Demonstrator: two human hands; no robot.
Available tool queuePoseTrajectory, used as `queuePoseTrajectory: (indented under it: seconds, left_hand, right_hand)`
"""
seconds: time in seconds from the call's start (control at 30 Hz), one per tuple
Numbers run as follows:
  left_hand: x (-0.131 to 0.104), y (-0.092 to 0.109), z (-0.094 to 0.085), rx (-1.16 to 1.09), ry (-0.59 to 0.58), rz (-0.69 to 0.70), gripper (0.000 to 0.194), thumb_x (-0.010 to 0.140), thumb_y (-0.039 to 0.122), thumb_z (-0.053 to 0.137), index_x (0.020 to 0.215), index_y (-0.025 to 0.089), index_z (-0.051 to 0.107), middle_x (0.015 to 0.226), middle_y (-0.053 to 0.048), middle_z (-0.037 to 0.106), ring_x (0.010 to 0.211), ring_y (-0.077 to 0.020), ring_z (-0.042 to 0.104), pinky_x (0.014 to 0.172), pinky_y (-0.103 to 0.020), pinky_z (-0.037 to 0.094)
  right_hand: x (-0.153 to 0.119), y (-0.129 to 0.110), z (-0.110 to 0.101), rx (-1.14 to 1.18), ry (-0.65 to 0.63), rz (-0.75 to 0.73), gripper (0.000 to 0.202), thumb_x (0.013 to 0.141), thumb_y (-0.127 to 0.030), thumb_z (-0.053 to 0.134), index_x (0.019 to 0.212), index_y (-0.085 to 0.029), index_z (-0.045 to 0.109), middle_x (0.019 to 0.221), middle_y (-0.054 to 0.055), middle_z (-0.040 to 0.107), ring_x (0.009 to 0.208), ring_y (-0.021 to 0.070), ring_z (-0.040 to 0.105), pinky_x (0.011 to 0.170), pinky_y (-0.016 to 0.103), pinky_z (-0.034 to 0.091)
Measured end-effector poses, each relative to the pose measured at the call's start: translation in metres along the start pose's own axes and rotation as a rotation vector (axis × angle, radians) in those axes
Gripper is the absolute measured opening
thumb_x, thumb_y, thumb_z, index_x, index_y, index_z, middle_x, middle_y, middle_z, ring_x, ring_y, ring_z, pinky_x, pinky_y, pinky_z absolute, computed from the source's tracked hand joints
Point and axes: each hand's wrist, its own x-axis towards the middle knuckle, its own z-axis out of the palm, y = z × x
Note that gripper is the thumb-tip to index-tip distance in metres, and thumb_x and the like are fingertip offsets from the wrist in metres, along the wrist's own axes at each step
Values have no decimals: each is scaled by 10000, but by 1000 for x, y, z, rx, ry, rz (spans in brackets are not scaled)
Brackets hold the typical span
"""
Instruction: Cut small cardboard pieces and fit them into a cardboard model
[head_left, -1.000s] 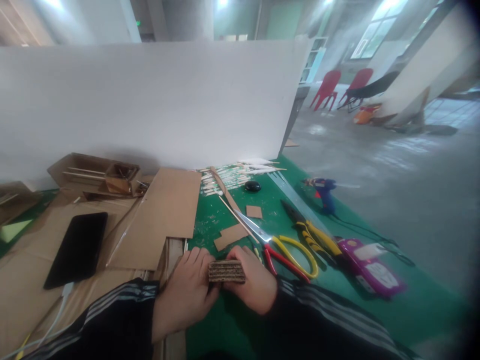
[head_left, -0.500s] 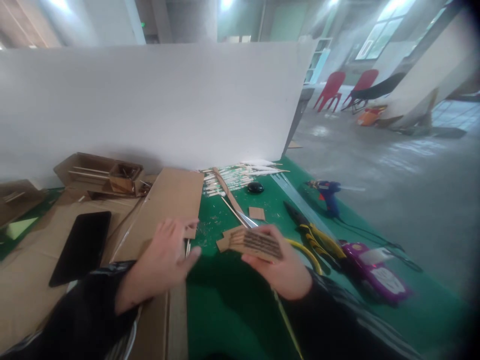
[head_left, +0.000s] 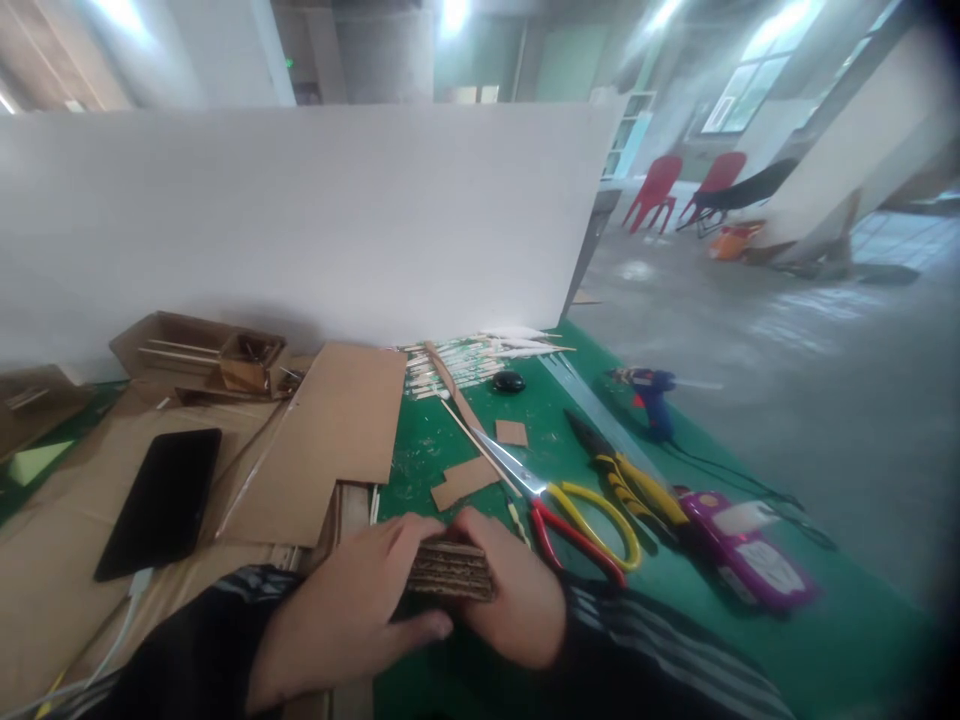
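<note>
A small stack of cut cardboard pieces (head_left: 452, 570) is held between my two hands near the table's front, its layered edges facing me. My right hand (head_left: 521, 592) is closed round the right side of the stack. My left hand (head_left: 356, 595) presses on the left side, fingers over the top and thumb underneath. Just beyond the hands lie an irregular cardboard scrap (head_left: 463, 481) and a small cardboard square (head_left: 511, 432). To the right, scissors (head_left: 559, 505) with one red and one yellow handle rest on the green tabletop (head_left: 420, 445).
Pliers (head_left: 637, 480), a purple device (head_left: 750, 550) and a blue glue gun (head_left: 651, 395) with its cord lie on the right. A phone (head_left: 161, 500) rests on cardboard sheets (head_left: 334, 410) at left. White-wrapped sticks (head_left: 457, 368) lie before a white panel (head_left: 300, 210).
My right hand has brought the cardboard stack left and nearer to me. My left hand has moved right off the cardboard sheet onto the stack. The scissors are now uncovered.
</note>
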Motion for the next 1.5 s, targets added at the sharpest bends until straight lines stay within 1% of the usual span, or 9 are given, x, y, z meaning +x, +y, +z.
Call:
queuePoseTrajectory:
  seconds: [0.13,0.27,0.4,0.57,0.8,1.0,1.2,1.33,1.5]
  left_hand:
    - [6,-7,12,-4,-12,-82,231,912,370,548,1090,234,491,1051,-38,627,964,-226,600,837,-347,480]
    - [9,-12,13,20,-13,-52,186,921,311,538,1075,221,487,1058,-51,616,972,-223,589,861,-349,467]
    - [6,-14,16,76,-12,-23,272,888,271,578,1132,231,467,1115,-56,606,1019,-239,576,895,-384,462]
    - [4,-17,20,104,29,37,538,846,266,631,1302,269,346,1272,-57,550,1150,-250,526,981,-413,432]
    - [6,-16,23,160,50,76,536,890,293,567,1353,256,299,1333,-73,515,1169,-261,521,991,-441,442]
    - [3,-20,33,186,138,61,630,880,288,564,1403,227,219,1316,-129,542,1157,-298,549,965,-482,469]
    - [3,-23,37,157,182,39,727,834,290,616,1425,222,197,1288,-142,553,1142,-308,554,949,-479,485]
    - [4,-23,38,126,174,53,656,821,279,625,1379,232,284,1256,-123,559,1123,-298,551,946,-479,480]
    - [5,-23,38,55,186,33,534,803,223,619,1282,234,386,1251,-90,552,1151,-264,518,993,-446,442]
  right_hand:
    - [0,-2,3,48,-67,48,209,709,-187,649,876,-211,525,881,41,619,798,212,576,644,301,428]
    - [-1,-4,-10,24,-124,-10,369,636,-128,666,976,-206,544,1019,53,599,930,237,552,768,338,438]
    - [-2,-2,-21,3,-178,-102,360,680,-110,607,1021,-210,554,1050,48,590,991,241,529,860,364,420]
    - [-1,5,-16,1,-102,-126,327,675,-98,620,975,-219,567,1028,36,572,1001,232,523,898,354,413]
    - [-2,2,-18,47,-128,-99,330,720,-101,591,1021,-230,554,1037,30,516,967,196,552,858,318,455]
    - [-3,6,-15,69,-57,-98,502,689,-80,597,1160,-216,485,1113,55,549,1043,221,535,920,354,435]
    - [-2,8,-13,3,-33,-146,328,656,-61,578,942,-216,535,974,32,579,945,225,513,826,349,433]
    - [0,10,-9,-61,-82,-204,363,629,-51,576,954,-209,547,982,35,593,947,238,478,865,371,406]
    - [2,6,-12,-84,-158,-122,342,690,-67,551,1009,-192,542,1012,61,591,971,253,498,852,380,420]
